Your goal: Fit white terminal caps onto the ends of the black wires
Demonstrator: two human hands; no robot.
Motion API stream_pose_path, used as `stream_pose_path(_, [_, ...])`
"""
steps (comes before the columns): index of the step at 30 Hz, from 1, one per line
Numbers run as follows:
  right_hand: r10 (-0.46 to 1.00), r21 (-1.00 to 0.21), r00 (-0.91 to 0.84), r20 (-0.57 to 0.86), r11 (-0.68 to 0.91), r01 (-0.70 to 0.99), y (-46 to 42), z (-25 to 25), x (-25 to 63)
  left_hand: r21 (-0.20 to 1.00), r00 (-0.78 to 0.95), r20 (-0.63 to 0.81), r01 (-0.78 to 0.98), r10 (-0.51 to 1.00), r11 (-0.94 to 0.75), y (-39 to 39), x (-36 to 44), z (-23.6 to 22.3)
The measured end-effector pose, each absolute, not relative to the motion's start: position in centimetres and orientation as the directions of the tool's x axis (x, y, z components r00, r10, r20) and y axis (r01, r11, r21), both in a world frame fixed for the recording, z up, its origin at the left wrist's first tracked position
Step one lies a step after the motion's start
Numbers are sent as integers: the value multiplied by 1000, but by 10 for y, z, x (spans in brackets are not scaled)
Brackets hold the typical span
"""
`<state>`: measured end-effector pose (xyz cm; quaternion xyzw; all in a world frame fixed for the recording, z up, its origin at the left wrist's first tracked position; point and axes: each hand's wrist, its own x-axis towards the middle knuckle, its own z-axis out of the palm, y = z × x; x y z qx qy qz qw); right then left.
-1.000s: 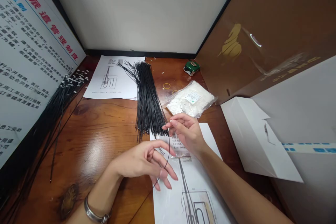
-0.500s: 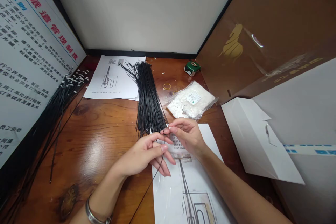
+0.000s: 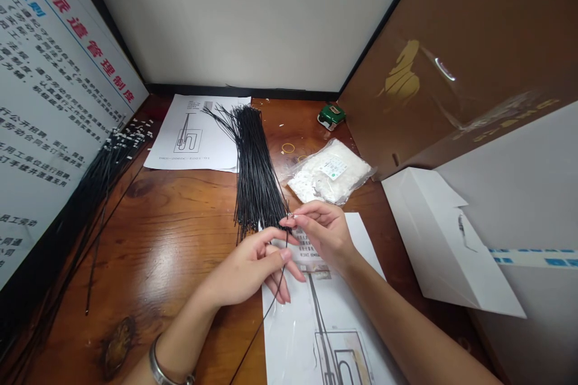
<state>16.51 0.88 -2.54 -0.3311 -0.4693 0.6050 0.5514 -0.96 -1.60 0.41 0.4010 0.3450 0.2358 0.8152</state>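
My left hand (image 3: 250,267) pinches a single thin black wire (image 3: 262,322) that trails down toward me across the wood. My right hand (image 3: 320,231) meets it with fingertips pinched at the wire's upper end, where something small and white shows; I cannot make it out. Both hands hover over a printed drawing sheet (image 3: 316,325), just in front of the near end of a thick bundle of black wires (image 3: 255,171) lying lengthwise on the wooden table (image 3: 171,228).
A clear bag of small white parts (image 3: 329,171) lies right of the bundle. A second drawing sheet (image 3: 196,132), a green tape measure (image 3: 330,114) and a yellow rubber band (image 3: 287,148) sit behind. White-tipped wires (image 3: 103,168) lean at the left board. A white box (image 3: 442,240) stands right.
My left hand rose and closed on the wire, drawing it straight; a second ago its fingers were spread lower down with the wire looped. My right hand stayed almost still.
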Motion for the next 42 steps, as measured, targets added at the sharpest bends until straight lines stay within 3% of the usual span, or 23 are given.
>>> stream_pose_path(13, [959, -951, -262, 106, 21, -309, 7, -26, 165, 867, 486, -322, -195, 813, 460, -15, -5, 8])
stream_pose_path(19, [960, -951, -119, 253, 224, -214, 10, -25, 161, 907, 374, -272, -208, 887, 366, -15, -6, 7])
stream_pose_path(27, [944, -942, -30, 330, 331, 49, 2, -18, 150, 977, 145, -154, -125, 977, 173, -16, -7, 5])
stream_pose_path(34, [925, -931, 116, 362, 351, 104, -5, -16, 138, 951, 170, -187, -214, 967, 222, -15, -5, 7])
stream_pose_path(42, [931, -931, 94, 353, 340, 130, -4, -20, 139, 942, 177, -166, -263, 970, 210, -12, 0, 6])
